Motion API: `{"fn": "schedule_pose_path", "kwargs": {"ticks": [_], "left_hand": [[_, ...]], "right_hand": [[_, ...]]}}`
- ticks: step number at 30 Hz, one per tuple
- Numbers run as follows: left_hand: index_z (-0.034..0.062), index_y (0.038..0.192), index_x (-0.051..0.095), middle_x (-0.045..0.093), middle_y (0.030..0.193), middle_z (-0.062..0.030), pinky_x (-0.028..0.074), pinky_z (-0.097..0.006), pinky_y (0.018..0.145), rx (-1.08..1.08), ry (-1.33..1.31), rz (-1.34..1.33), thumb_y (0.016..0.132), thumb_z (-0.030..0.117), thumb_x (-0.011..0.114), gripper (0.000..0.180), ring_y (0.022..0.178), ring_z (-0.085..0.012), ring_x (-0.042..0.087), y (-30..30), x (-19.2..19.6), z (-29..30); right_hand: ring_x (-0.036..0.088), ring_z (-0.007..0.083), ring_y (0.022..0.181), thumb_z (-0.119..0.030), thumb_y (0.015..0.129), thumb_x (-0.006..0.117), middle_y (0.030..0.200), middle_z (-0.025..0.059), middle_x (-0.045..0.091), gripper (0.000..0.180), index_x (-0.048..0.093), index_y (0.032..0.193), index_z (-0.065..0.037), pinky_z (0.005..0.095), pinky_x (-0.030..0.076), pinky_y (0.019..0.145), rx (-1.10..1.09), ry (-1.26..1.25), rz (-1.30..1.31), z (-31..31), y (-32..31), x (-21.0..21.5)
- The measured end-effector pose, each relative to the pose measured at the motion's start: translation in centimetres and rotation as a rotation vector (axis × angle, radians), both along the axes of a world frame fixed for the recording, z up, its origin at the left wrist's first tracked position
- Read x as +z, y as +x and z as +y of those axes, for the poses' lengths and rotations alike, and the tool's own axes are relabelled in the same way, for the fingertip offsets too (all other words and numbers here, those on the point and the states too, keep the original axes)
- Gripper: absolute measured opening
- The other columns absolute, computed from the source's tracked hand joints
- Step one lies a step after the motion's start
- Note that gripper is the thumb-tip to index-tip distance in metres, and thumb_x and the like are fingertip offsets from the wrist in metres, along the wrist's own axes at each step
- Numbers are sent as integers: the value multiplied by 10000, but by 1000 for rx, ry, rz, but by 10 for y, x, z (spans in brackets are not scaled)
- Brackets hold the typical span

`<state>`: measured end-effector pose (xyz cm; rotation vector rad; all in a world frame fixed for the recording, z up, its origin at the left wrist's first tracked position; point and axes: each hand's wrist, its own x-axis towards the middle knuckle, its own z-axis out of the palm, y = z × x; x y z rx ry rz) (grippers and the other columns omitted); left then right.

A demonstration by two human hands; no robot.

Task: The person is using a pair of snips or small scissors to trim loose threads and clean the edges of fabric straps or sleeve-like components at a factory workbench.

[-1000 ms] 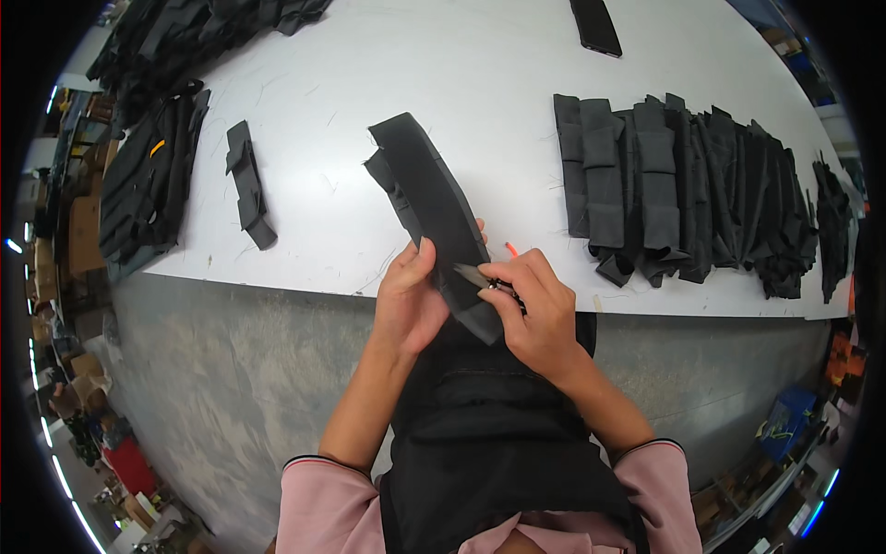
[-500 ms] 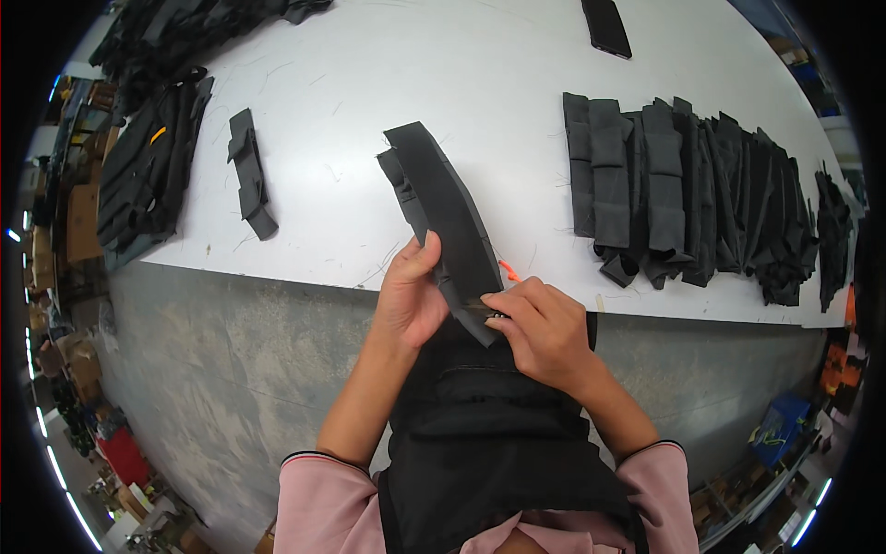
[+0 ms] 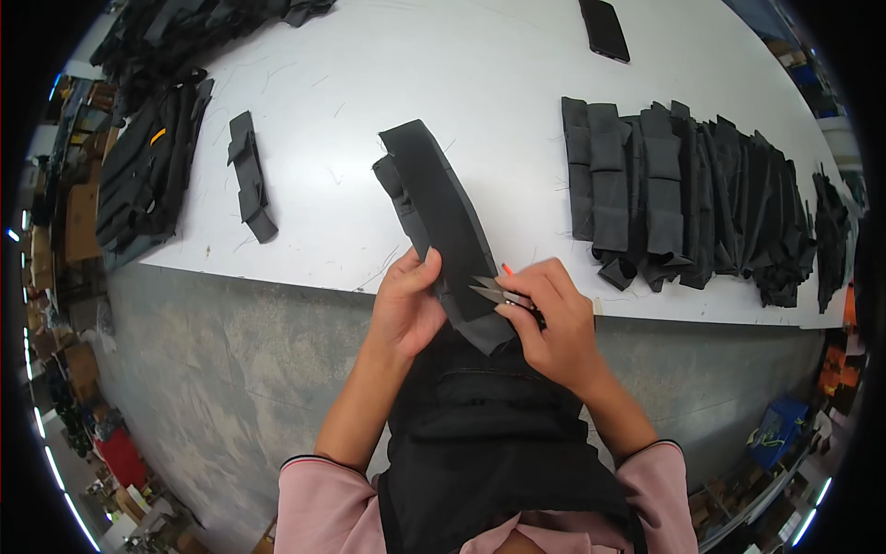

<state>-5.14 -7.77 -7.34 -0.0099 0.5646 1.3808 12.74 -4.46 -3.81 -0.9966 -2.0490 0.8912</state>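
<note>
My left hand grips a long black fabric strip by its left edge, thumb on top. The strip slants over the table's front edge, its far end up on the table side and its near end over my apron. Small folded flaps show along its left side, and loose threads stick out from its edges. In my right hand is a pair of thread snips, with a bit of orange at the top. Their pointed metal blades stand apart over the strip's lower right part; whether they touch it I cannot tell.
Several similar black strips lie in a row on the white table at right. A single strip lies at left, beside a stack of black fabric pieces. A black phone rests at the back.
The snips have come into fuller view and their blades now point left over the strip. My right hand has shifted slightly right; the strip's near end has swung a little right.
</note>
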Motion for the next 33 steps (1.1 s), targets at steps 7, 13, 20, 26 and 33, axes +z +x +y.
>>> {"fn": "schedule_pose_path", "kwargs": {"ticks": [7,13,20,26,33], "left_hand": [[-23,1153,520,594,1133,-144,487,-395,914,-28,-18,-10,914,139,561,292,1034,-252,593,0,0,-3],[-28,1161,510,592,1133,-153,487,-403,915,-25,-56,-50,914,145,561,306,1027,-264,598,2,-2,-4],[-38,1167,512,600,1123,-144,484,-387,911,-35,-65,-52,924,154,546,312,1012,-245,604,5,-6,-5],[-66,1232,451,548,1182,-213,512,-415,874,-60,-89,54,924,191,531,408,1013,-304,600,1,-4,-5],[-67,1179,500,607,1107,-148,518,-334,854,-132,-95,121,955,210,490,356,979,-202,615,6,6,1]], "right_hand": [[562,232,600,-18,721,673,804,83,510,223,616,936,-31,321,454,524,50,-25,3,8,-11,-2],[560,206,587,-16,698,699,748,73,520,216,643,906,-27,294,447,508,61,203,-52,9,-11,-10],[560,211,583,-44,683,711,741,60,528,230,640,902,-46,294,437,498,45,196,-49,7,-8,-8],[552,226,580,-5,682,698,771,72,534,254,631,925,-37,303,453,526,-128,119,-45,-2,22,-13],[550,226,586,-8,672,705,789,71,528,264,624,922,-31,306,455,555,-52,187,-126,3,20,-6]]}}
